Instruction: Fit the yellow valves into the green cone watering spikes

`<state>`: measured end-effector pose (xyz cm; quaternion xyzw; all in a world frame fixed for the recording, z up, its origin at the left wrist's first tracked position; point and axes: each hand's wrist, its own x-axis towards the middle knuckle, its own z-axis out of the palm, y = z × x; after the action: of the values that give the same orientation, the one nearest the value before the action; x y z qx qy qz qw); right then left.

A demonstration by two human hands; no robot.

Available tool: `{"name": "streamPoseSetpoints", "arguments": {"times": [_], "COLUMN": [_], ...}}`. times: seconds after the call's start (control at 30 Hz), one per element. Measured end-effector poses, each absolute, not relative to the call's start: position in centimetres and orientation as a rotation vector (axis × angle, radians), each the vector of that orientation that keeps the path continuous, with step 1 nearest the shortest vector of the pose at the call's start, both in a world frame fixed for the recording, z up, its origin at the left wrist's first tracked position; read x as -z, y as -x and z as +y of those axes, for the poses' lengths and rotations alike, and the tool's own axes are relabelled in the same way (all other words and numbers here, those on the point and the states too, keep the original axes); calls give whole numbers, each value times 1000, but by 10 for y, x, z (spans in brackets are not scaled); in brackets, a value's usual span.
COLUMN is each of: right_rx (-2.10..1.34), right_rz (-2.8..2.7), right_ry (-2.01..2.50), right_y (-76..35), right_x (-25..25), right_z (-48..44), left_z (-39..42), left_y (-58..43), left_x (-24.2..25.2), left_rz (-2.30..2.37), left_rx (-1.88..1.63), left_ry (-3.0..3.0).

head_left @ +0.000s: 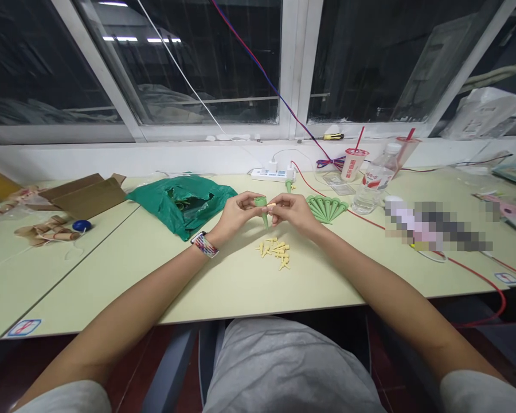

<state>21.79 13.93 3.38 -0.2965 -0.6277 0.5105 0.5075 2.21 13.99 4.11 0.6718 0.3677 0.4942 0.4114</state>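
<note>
My left hand [237, 217] pinches a green cone [261, 203] that points down, its wide end up. Close beside it, touching near the cone's rim, my right hand [293, 212] has its fingers pressed together on a small pale yellow piece [271, 206], mostly hidden by the fingertips. On the table just below the hands lies a loose pile of small yellow pieces [278, 249]. Several green cones [328, 209] are fanned out to the right of my right hand. One more green cone [288, 186] is near the power strip.
A green plastic bag [184, 201] lies left of my hands, with a cardboard box [90, 198] and a blue ball [81, 226] farther left. A power strip [269, 174] is behind. At the right are a cup [353, 165], a water bottle [372, 183] and a red cable [468, 269].
</note>
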Motion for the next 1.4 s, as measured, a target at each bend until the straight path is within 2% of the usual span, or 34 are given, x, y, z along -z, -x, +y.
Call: {"name": "streamPoseSetpoints", "arguments": {"times": [0.1, 0.2, 0.3, 0.43, 0.53, 0.7, 0.87, 1.03, 1.23, 1.4], "right_rx": [-1085, -1025, -956, -722, -758, -1040, -837, -903, -491, -70], "right_rz": [-1519, -1446, -1745, -2301, -2427, -2400, -2147, -1894, -2062, -2281], "right_ry": [738, 852, 1057, 1047, 972, 898, 1039, 1033, 1037, 1333], "right_y": [-232, -250, -256, -243, -237, -241, -238, -224, -234, -280], "right_x": [-39, -38, -31, -20, -20, -26, -25, -20, -23, -17], "right_z": [144, 153, 153, 142, 134, 132, 133, 135, 124, 95], "left_z": [147, 160, 170, 172, 171, 169, 163, 149, 136, 145], "left_y": [-13, 6, 18, 14, 7, 5, -1, -15, -18, -11], "left_x": [-44, -52, -57, -43, -29, -21, -18, -19, -25, -20], "left_rz": [858, 892, 857, 883, 900, 878, 860, 857, 754, 700], "left_rx": [-1261, -1531, -1671, -1559, -1463, -1362, -1275, -1179, -1028, -973], "left_ry": [-1428, -1277, -1228, -1234, -1242, -1259, -1316, -1417, -1585, -1512]}}
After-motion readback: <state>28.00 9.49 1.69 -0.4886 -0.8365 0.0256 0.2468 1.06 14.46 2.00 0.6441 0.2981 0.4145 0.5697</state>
